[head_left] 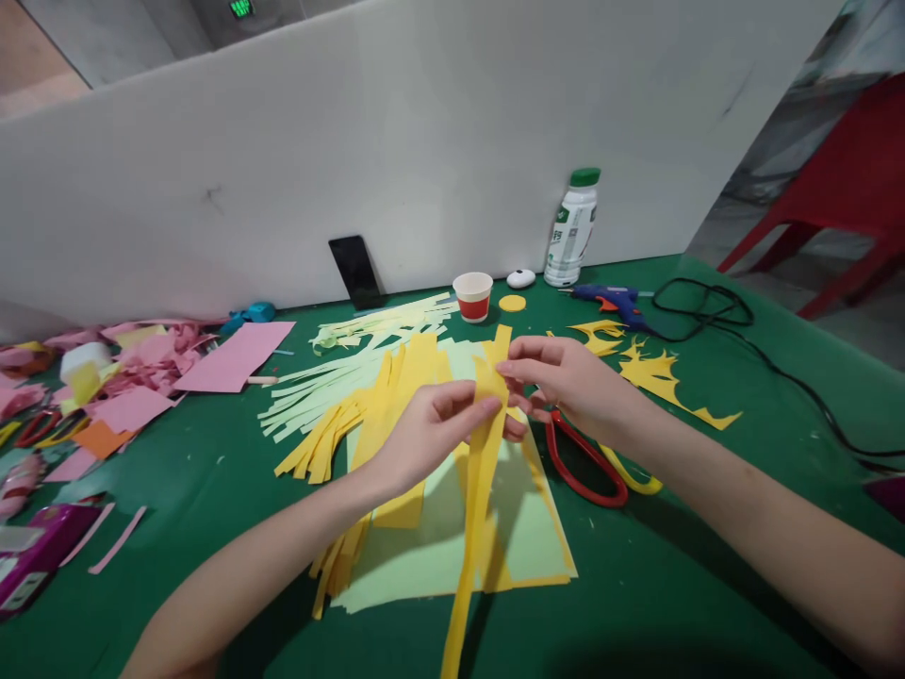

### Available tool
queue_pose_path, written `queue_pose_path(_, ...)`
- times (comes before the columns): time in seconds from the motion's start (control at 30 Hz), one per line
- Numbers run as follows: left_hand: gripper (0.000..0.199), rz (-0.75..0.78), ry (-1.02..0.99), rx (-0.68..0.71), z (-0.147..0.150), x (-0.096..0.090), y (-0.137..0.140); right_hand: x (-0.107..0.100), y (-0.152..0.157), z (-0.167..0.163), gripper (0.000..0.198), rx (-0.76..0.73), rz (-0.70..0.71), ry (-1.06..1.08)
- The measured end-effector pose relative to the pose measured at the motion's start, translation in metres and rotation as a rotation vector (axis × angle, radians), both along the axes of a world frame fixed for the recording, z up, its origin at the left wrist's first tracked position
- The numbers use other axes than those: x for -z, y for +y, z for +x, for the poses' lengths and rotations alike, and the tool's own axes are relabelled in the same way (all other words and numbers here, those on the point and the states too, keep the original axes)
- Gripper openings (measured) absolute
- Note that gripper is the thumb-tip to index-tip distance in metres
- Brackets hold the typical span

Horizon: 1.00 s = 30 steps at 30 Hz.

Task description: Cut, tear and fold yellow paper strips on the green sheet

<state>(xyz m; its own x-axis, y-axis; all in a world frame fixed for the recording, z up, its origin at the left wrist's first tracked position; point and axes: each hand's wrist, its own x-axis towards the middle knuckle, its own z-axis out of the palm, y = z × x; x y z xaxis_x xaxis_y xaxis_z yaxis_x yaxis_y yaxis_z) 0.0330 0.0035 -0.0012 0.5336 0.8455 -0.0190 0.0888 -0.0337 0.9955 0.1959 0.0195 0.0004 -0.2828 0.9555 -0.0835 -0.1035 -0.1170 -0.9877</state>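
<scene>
At the far side of the green table (707,547), a dark phone (357,273) leans against the white partition (318,170), and to its right stand a red-and-white cup (473,298), a small white oval object (521,278) and a white bottle (571,236) with a green cap. Farther right lies a blue glue gun (617,303) near a looping black cord (802,377), with a red chair (841,179) beyond the table. On the left, a flat pink sheet (237,356) lies beside crumpled pink paper (166,363), an orange piece (100,438) is nearer, and a purple object (67,538) sits near two narrow pink strips (118,540).
</scene>
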Motion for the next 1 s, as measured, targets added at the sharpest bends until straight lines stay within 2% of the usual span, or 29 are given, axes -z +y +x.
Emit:
queue_pose_path(0.07, 0.028, 0.099, 0.159, 0.033, -0.004, 0.004, -0.007, 0.008, 0.009, 0.002, 0.018, 0.031, -0.025, 0.019)
queue_pose_path(0.13, 0.031, 0.182, 0.28, 0.131, -0.009, 0.009, -0.019, 0.017, 0.02, 0.006, 0.019, 0.077, -0.046, 0.035)
queue_pose_path(0.23, 0.033, 0.329, 0.321, 0.421, -0.018, 0.018, -0.039, 0.029, 0.034, 0.013, 0.021, 0.14, -0.081, 0.05)
queue_pose_path(0.3, 0.038, 0.415, 0.317, 0.63, -0.024, 0.024, -0.044, 0.035, 0.038, 0.013, 0.021, 0.129, -0.1, 0.046)
queue_pose_path(0.37, 0.037, 0.333, 0.32, 0.719, -0.03, 0.03, -0.038, 0.039, 0.036, 0.008, 0.02, 0.062, -0.119, 0.03)
queue_pose_path(0.43, 0.031, 0.063, 0.312, 0.582, -0.035, 0.034, -0.022, 0.042, 0.03, -0.002, 0.021, -0.036, -0.137, 0.001)
queue_pose_path(0.47, 0.032, -0.024, 0.296, 0.457, -0.038, 0.037, -0.011, 0.044, 0.026, -0.008, 0.021, -0.085, -0.144, -0.017)
queue_pose_path(0.53, 0.04, -0.036, 0.277, 0.329, -0.043, 0.043, 0.008, 0.05, 0.019, -0.019, 0.021, -0.161, -0.152, -0.054)
queue_pose_path(0.6, 0.038, -0.039, 0.273, 0.275, -0.046, 0.049, 0.022, 0.058, 0.012, -0.028, 0.021, -0.204, -0.153, -0.084)
queue_pose_path(0.73, 0.037, -0.022, 0.291, 0.212, -0.048, 0.06, 0.027, 0.078, 0.004, -0.036, 0.025, -0.232, -0.152, -0.094)
queue_pose_path(0.83, 0.036, -0.015, 0.322, 0.195, -0.049, 0.066, 0.024, 0.086, 0.0, -0.036, 0.028, -0.261, -0.151, -0.09)
queue_pose_path(1.0, 0.038, -0.017, 0.351, 0.23, -0.05, 0.071, 0.027, 0.084, -0.001, -0.035, 0.03, -0.32, -0.165, -0.108)
